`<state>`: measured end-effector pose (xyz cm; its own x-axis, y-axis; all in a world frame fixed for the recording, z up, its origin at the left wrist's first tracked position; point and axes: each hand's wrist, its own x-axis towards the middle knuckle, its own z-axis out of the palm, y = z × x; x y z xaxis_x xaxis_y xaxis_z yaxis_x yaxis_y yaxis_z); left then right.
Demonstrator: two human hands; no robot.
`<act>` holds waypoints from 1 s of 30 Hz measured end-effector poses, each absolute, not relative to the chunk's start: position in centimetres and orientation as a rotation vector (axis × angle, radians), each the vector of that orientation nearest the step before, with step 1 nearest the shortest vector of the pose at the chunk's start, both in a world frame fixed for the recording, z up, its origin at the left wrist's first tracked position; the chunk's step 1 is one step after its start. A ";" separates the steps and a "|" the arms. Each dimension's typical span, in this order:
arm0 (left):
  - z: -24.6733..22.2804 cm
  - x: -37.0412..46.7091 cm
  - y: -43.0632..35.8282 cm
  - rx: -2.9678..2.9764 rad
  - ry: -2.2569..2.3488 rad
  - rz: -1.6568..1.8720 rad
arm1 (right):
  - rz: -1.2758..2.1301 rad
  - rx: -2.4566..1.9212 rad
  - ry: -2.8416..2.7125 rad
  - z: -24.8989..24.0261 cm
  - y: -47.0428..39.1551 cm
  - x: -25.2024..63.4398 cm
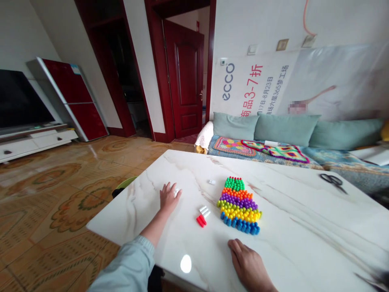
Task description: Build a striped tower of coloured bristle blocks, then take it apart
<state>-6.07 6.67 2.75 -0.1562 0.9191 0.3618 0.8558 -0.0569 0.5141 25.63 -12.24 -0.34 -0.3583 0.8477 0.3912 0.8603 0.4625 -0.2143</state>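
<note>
My left hand is over the left part of the white marbled table, its thumb and fingers around a small white piece. My right hand rests on the table near the front with its fingers curled in; nothing shows in it. Beyond it stands a block of small round-topped pieces in colour rows, from blue in front through yellow, olive, purple, orange and green to red at the back. Between the hands lie short white cylinders and red cylinders. Farther back are small white pieces.
Black scissors lie on the table at the far right. Another dark pointed object shows at the lower right edge. Behind the table is a sofa with green cushions. A green-rimmed container stands past the left edge.
</note>
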 end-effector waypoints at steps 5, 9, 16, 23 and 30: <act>1.4 -5.9 7.0 1.963 1.951 0.953 | -0.032 -1.410 -2.221 0.5 -12.3 25.4; 0.8 -3.0 5.5 2.025 1.639 0.981 | -0.050 -1.397 -2.215 0.6 -12.2 25.4; 1.5 2.6 10.6 1.866 1.292 1.091 | -0.084 -1.377 -2.287 -0.4 -11.8 25.6; 1.7 9.1 16.2 2.160 1.301 0.837 | -0.014 -1.394 -2.308 -0.7 -11.5 25.9; 2.6 9.7 14.9 2.279 1.323 0.753 | 0.147 -1.451 -2.289 0.2 -12.0 25.7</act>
